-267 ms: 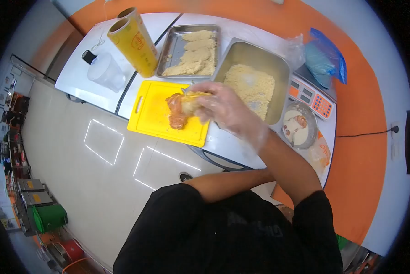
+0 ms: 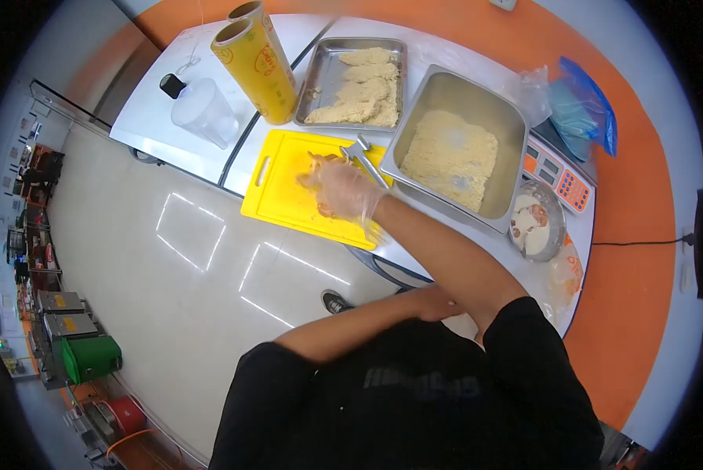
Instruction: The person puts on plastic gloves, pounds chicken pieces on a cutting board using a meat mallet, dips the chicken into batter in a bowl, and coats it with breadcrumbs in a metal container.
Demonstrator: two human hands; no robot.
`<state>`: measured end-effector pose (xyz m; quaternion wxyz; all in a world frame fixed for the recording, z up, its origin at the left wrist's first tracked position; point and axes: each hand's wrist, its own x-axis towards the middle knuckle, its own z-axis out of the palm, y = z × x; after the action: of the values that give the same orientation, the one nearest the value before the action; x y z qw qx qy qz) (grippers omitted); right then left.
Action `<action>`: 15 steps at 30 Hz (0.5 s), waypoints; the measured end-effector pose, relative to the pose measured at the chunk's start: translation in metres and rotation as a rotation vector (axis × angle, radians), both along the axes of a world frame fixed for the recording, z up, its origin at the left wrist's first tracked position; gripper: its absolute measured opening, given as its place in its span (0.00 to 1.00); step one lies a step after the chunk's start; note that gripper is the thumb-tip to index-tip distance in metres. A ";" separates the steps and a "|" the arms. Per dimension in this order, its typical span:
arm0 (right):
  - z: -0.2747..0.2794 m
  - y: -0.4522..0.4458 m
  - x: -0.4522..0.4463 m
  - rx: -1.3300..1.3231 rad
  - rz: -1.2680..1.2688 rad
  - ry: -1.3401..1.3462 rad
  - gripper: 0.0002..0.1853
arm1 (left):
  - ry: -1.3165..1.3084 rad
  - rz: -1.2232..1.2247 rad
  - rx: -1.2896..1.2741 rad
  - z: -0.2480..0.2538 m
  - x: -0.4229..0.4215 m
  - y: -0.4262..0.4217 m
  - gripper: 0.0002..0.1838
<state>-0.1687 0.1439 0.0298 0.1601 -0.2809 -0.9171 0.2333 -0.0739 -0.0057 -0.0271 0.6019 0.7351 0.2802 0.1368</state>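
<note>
My right hand (image 2: 344,186), in a clear plastic glove, is over a piece of raw meat (image 2: 322,160) on the yellow cutting board (image 2: 277,200). Its fingers are closed on the meat and cover most of it. Just beyond the hand, a metal meat mallet (image 2: 361,159) lies across the board's right edge. My left hand (image 2: 440,304) is close to my body, partly under my right forearm, and its fingers are hidden.
A shallow tray (image 2: 314,78) holds breaded pieces. A deep steel pan (image 2: 516,141) contains crumbs. To the right are a scale (image 2: 557,174) and a bowl (image 2: 556,227) with meat in pale liquid. Yellow rolls (image 2: 261,74) and a clear jug (image 2: 203,113) stand left.
My right hand has come down and left onto the meat, uncovering the mallet. My left hand has come partly into sight. The whole view has shifted slightly.
</note>
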 end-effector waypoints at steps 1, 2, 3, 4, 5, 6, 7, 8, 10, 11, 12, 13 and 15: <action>-0.006 0.000 0.001 0.144 0.035 -0.063 0.11 | 0.039 0.013 -0.058 -0.021 -0.021 -0.007 0.25; -0.011 -0.001 0.003 0.293 0.065 -0.119 0.11 | 0.046 0.096 -0.144 -0.019 -0.050 -0.014 0.24; -0.006 -0.006 0.011 0.162 0.070 -0.056 0.12 | 0.050 0.178 -0.230 -0.014 -0.080 -0.022 0.24; 0.001 -0.011 0.021 0.032 0.074 0.006 0.13 | 0.073 0.293 -0.326 -0.007 -0.105 -0.032 0.23; 0.009 -0.015 0.033 -0.011 0.058 0.079 0.13 | 0.097 0.408 -0.422 -0.002 -0.127 -0.044 0.22; 0.018 -0.020 0.046 -0.054 0.040 0.149 0.12 | 0.105 0.456 -0.485 -0.004 -0.146 -0.054 0.22; 0.029 -0.025 0.060 -0.094 0.021 0.218 0.12 | 0.112 0.503 -0.545 -0.008 -0.162 -0.064 0.22; 0.047 -0.032 0.075 -0.201 -0.049 0.226 0.11 | 0.096 0.536 -0.547 -0.012 -0.175 -0.075 0.21; 0.077 -0.049 0.106 -0.405 -0.226 0.249 0.11 | 0.120 0.587 -0.568 -0.003 -0.189 -0.086 0.21; 0.077 -0.056 0.123 -0.564 -0.260 0.409 0.10 | 0.157 0.592 -0.591 0.012 -0.189 -0.085 0.21; 0.076 -0.067 0.148 -0.705 -0.323 0.579 0.10 | 0.123 0.626 -0.617 0.018 -0.186 -0.083 0.20; 0.077 -0.079 0.175 -0.826 -0.398 0.767 0.10 | 0.094 0.643 -0.651 0.021 -0.182 -0.080 0.20; 0.086 -0.095 0.230 -0.859 -0.610 0.881 0.15 | 0.040 0.637 -0.614 0.027 -0.169 -0.065 0.18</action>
<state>0.0617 0.0485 0.1161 0.4508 -0.4442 -0.4724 0.6134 -0.2429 -0.0710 -0.0004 0.7145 0.4019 0.5321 0.2115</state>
